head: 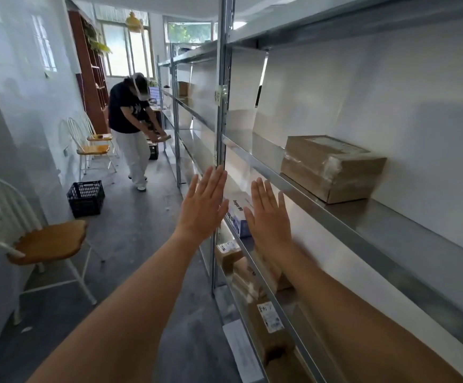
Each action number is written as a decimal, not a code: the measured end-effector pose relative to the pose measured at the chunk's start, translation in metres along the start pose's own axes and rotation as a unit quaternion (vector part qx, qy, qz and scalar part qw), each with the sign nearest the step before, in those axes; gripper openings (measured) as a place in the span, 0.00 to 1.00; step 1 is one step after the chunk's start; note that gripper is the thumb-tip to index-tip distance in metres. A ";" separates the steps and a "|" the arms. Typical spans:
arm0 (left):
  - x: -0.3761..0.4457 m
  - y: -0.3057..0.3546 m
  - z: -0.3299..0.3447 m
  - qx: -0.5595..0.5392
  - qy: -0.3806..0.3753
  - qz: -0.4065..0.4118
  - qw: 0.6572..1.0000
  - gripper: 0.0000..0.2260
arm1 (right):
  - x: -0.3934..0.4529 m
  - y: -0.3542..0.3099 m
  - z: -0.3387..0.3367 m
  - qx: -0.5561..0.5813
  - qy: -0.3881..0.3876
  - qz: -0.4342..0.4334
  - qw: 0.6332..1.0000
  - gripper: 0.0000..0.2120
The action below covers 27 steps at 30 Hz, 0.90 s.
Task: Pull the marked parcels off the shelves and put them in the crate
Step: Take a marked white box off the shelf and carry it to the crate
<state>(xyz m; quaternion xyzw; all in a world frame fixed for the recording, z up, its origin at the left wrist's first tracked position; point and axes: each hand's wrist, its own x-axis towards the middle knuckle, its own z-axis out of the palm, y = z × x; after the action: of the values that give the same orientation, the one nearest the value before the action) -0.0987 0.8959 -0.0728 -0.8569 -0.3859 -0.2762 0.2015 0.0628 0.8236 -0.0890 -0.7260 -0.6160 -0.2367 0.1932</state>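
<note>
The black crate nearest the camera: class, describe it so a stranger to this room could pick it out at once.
Start at the long metal shelving on the right, then look across the aisle to the white wall. The black crate sits on the grey floor there, beyond the near wooden-seated chair. Unlike the second dark crate, beside the other person's legs, it stands alone.

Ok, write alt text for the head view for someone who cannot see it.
Two open, empty hands, the left hand and the right hand, are raised flat before metal shelving holding a taped brown parcel and a white-and-blue box. A black crate sits on the aisle floor, where another person bends over.
</note>
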 end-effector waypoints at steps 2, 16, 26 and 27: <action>0.009 -0.012 0.026 -0.008 -0.016 0.006 1.000 0.28 | 0.014 0.001 0.025 -0.003 -0.018 0.004 1.000 0.31; 0.094 -0.124 0.189 -0.063 -0.097 0.089 0.989 0.29 | 0.116 -0.010 0.171 -0.020 -0.068 0.151 0.986 0.31; 0.174 -0.122 0.301 -0.141 -0.146 0.144 0.968 0.30 | 0.157 0.031 0.255 -0.023 -0.106 0.256 0.961 0.31; 0.184 -0.121 0.313 -0.140 -0.150 0.146 0.968 0.30 | 0.163 0.039 0.264 -0.022 -0.106 0.259 0.960 0.31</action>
<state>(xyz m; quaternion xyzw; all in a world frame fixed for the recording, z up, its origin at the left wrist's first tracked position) 0.0090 1.2472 -0.1812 -0.9552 -0.2400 -0.1633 0.0575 0.1500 1.0991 -0.2081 -0.8860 -0.4181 -0.1133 0.1652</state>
